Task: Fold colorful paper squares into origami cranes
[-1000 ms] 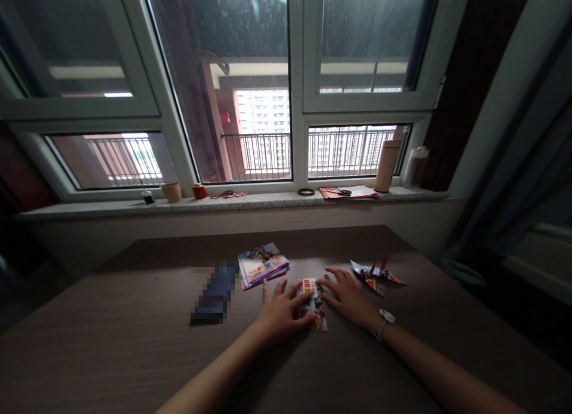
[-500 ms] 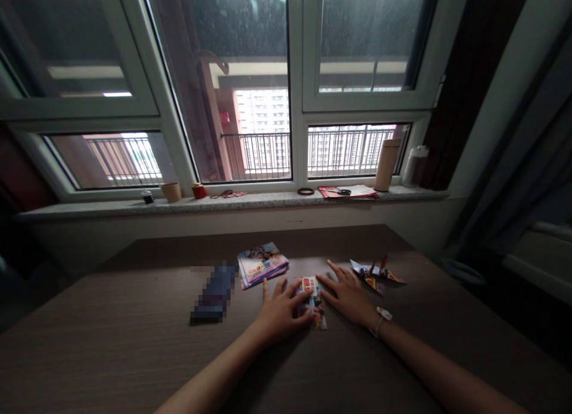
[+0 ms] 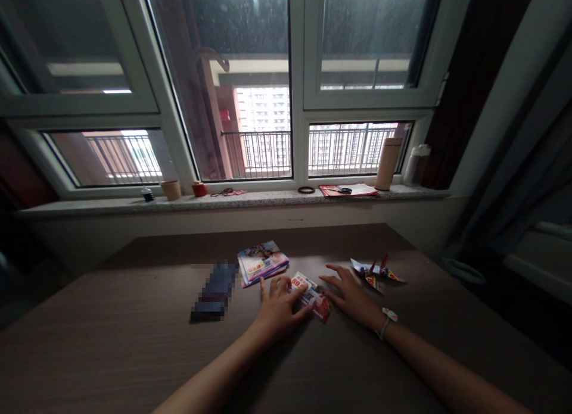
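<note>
A folded piece of printed paper [image 3: 318, 304] lies slanted on the table between my hands, with large red digits at its far end. My left hand [image 3: 277, 307] rests over its left edge, fingers spread, thumb and forefinger touching the paper. To its right, my right hand [image 3: 351, 292] is open, fingers apart and the fingertips near the paper's right side; whether they touch it I cannot tell. A stack of printed paper sheets [image 3: 263, 265] lies just beyond my left hand. Beside my right hand sit folded paper cranes [image 3: 378, 274], with pointed wings and tails.
A blurred-out dark flat object [image 3: 214, 292] lies left on the brown table [image 3: 111, 342]. On the windowsill [image 3: 268, 201] stand a paper cup [image 3: 171, 190], a small red container [image 3: 199, 189], a tan flask [image 3: 388, 164] and a grey bottle [image 3: 416, 165]. Scissors [image 3: 344, 190] lie on papers there.
The folded paper has turned, its digit end swinging left and its near end right. My left fingers have curled a little. My right hand has shifted slightly to the right.
</note>
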`<control>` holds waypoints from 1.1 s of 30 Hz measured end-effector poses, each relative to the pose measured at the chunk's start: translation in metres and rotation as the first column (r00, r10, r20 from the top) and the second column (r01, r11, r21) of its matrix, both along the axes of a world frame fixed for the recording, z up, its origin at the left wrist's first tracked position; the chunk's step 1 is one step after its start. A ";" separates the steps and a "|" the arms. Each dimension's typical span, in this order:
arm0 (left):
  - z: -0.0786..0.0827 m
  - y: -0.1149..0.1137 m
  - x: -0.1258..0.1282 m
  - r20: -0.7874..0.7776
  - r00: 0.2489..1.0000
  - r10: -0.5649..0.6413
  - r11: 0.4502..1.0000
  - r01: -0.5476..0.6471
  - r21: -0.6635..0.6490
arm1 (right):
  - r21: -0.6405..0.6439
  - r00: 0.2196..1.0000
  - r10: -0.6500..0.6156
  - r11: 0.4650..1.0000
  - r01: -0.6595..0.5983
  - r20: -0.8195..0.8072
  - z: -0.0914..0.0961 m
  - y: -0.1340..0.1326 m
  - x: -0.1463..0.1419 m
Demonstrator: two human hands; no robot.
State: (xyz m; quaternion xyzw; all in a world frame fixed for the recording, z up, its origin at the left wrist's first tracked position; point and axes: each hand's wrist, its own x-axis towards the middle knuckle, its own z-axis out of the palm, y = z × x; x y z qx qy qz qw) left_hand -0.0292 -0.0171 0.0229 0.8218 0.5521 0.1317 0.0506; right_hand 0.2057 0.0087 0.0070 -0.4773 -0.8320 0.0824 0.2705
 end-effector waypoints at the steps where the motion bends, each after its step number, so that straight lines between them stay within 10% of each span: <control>1: 0.000 0.001 0.000 0.005 1.000 0.003 1.000 -0.003 0.001 | -0.003 1.000 -0.008 1.000 0.008 -0.011 -0.002 0.002 0.001; 13: -0.006 0.005 -0.002 0.067 0.995 -0.080 0.994 0.075 0.075 | 0.127 0.966 0.258 0.958 -0.256 -0.001 0.002 -0.006 -0.005; 33: -0.010 0.011 -0.005 0.097 0.991 -0.090 0.993 0.082 0.080 | 0.110 0.972 0.233 0.967 -0.232 0.002 -0.001 -0.004 -0.003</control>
